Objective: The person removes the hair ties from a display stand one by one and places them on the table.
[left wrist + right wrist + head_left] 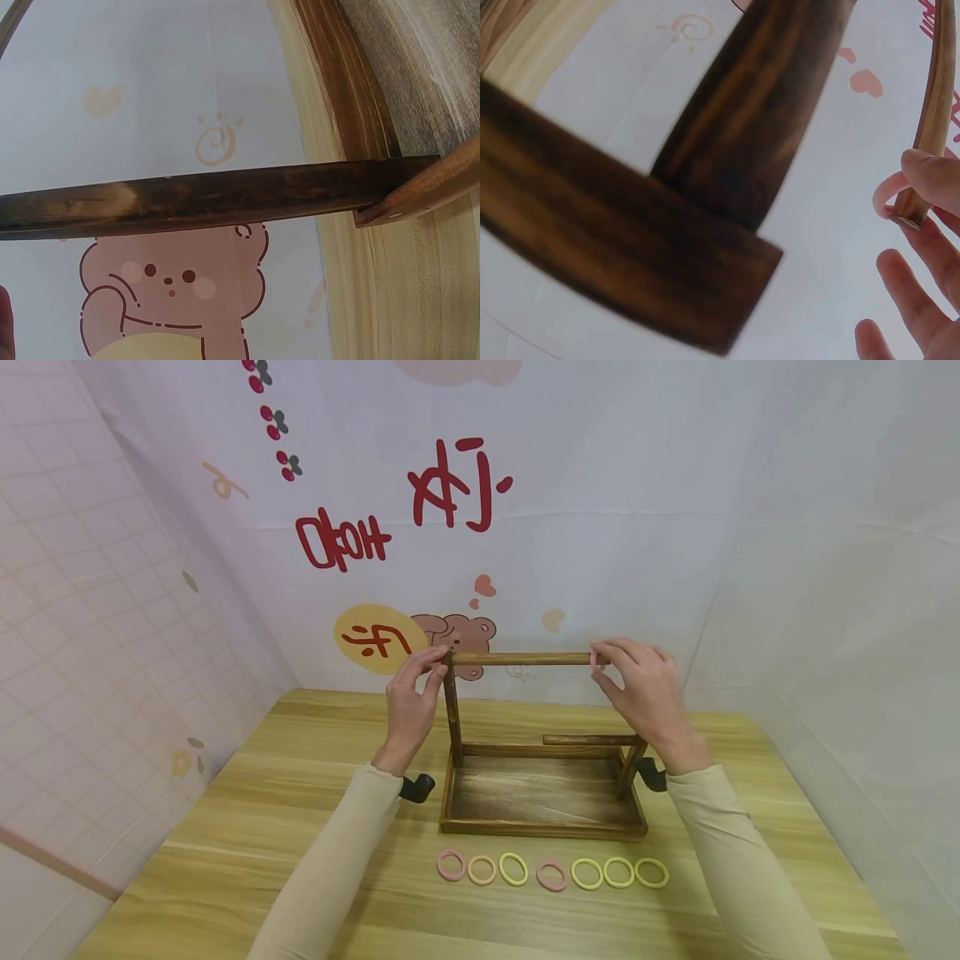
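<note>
A dark wooden rack (453, 718) has a long upper bar (525, 659), a shorter lower bar (585, 740) and a tray base (540, 829). At the upper left corner, my left hand (412, 702) pinches the top of the post where the bar joins; only a fingertip (5, 330) enters the left wrist view. My right hand (647, 689) is at the bar's free right end, thumb and fingers pinching a pink ring (886, 193). That ring is around the bar tip, which pokes through it in the right wrist view.
Several rings lie in a row before the rack on the wooden table (300, 860): pink (452, 865), orange (482, 870), yellow (513, 869), another pink ring (552, 875) and more yellow ones (652, 873). A printed cloth wall (615, 527) stands behind.
</note>
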Tool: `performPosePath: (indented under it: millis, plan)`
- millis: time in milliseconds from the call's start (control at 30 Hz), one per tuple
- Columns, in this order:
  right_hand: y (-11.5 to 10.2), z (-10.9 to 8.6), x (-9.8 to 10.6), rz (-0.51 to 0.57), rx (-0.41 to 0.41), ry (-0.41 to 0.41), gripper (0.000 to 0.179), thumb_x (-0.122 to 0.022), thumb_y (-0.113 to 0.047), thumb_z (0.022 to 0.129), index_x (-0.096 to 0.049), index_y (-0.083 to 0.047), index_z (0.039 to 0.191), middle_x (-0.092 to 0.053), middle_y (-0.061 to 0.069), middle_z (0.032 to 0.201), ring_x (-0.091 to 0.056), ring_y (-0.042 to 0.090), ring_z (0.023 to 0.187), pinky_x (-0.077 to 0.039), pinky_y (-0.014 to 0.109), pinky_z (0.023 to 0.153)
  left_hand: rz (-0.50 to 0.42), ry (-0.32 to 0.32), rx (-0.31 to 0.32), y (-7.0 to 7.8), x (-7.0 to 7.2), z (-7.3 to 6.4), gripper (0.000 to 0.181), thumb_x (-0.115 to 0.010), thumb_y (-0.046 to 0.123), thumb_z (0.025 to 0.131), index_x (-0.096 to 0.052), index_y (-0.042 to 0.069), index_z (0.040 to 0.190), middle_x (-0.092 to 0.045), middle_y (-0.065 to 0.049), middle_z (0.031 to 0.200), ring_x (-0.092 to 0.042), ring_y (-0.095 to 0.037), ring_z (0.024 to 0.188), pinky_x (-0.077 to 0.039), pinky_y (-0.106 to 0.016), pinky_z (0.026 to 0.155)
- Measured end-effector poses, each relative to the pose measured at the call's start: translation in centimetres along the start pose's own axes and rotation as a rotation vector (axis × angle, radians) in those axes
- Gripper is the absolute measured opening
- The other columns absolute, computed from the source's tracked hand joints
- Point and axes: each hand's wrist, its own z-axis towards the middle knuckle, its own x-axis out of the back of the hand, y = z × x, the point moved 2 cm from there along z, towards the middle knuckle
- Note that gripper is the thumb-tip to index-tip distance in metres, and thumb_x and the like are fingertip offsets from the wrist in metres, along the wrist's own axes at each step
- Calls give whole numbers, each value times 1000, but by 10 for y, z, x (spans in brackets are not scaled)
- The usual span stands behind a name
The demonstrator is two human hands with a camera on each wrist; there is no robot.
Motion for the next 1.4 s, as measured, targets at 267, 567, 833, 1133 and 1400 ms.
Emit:
performPosePath:
  millis: [267, 567, 833, 1133, 1400]
  plan:
    - [4, -2, 3, -13, -8, -4, 46, -89, -2, 80, -72, -2, 124, -72, 14, 123, -68, 39, 106, -49, 64, 93, -6, 2, -11, -2, -1, -1, 26, -68, -14, 92, -69, -12, 118, -69, -27, 118, -67, -42, 99, -57, -55, 90]
    - [7, -5, 9, -15, -6, -2, 47, -89, -1, 80, -72, -2, 123, -72, 14, 123, -68, 38, 105, -49, 64, 91, 14, 4, -11, -36, -7, -6, 28, -71, -6, 93, -72, -4, 121, -71, -20, 121, -69, -35, 102, -58, -50, 90]
    - [11, -10, 18, -13, 9, 17, 47, -89, -2, 79, -72, -2, 122, -72, 15, 120, -67, 39, 106, -50, 61, 90, 3, 10, -24, -29, -7, -4, 27, -70, -11, 92, -70, -9, 119, -70, -24, 120, -68, -40, 100, -57, -55, 89]
    - [10, -21, 33, 17, 37, 28, 45, -88, 1, 77, -73, 0, 119, -72, 17, 111, -66, 41, 100, -51, 60, 87, 7, -6, -11, -1, 0, 2, 26, -68, -14, 91, -69, -12, 117, -70, -26, 118, -68, -40, 102, -58, -40, 94]
    - [8, -32, 46, 53, 51, 20, 46, -89, 2, 75, -74, -1, 119, -71, 16, 107, -65, 39, 95, -51, 56, 80, -10, -5, -7, -13, -2, 0, 26, -69, -8, 94, -71, -8, 120, -71, -23, 121, -68, -39, 104, -57, -41, 94]
